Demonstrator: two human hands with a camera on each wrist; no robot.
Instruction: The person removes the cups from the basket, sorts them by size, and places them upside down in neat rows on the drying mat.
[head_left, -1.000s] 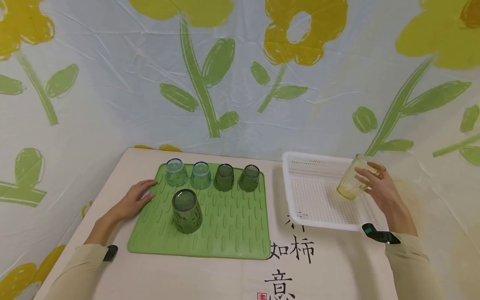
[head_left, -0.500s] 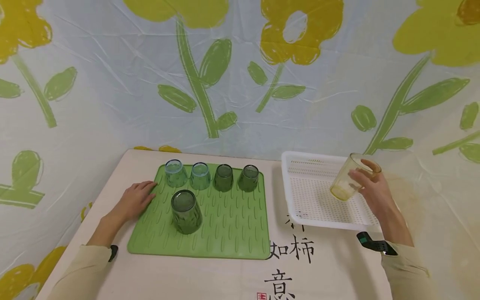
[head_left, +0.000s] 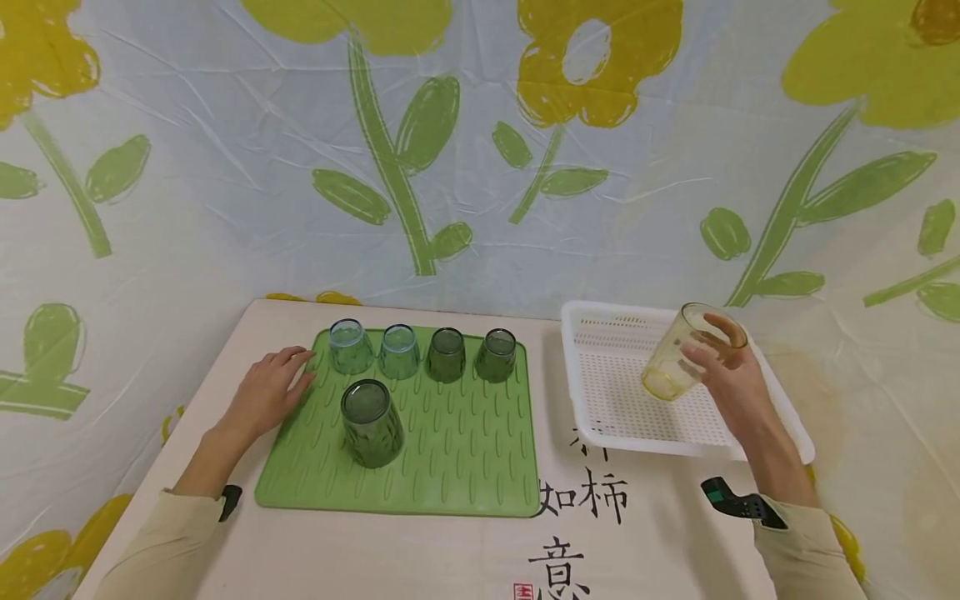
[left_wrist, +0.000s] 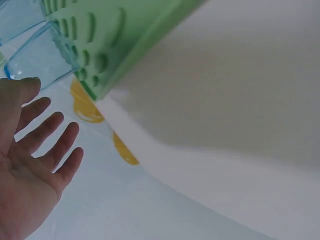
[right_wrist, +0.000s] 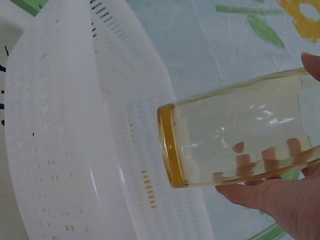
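Note:
My right hand point(head_left: 731, 379) grips a clear yellow drinking glass point(head_left: 675, 354) near its rim, fingers and thumb round its sides. The glass leans, its thick amber base point(right_wrist: 170, 145) down to the left, over the white plastic basket point(head_left: 585, 392). At the left edge of the green drying mat point(head_left: 465, 450), my left hand point(head_left: 264, 390) lies with fingers loosely spread; its palm side point(left_wrist: 25, 190) shows in the left wrist view, holding nothing. A tall dark-green glass point(head_left: 372, 425) stands upside down on the mat.
Along the mat's back edge stand two blue glasses, one at the corner point(head_left: 350, 346) and one beside it point(head_left: 399, 352), then two dark smoky glasses point(head_left: 447, 356), all upside down. Black brush characters point(head_left: 585, 500) mark the tablecloth. A flower-print cloth point(head_left: 480, 167) hangs behind.
My right hand has moved left with the yellow glass, across the basket. My left hand has shifted slightly up along the mat's edge. The glasses on the mat stay put.

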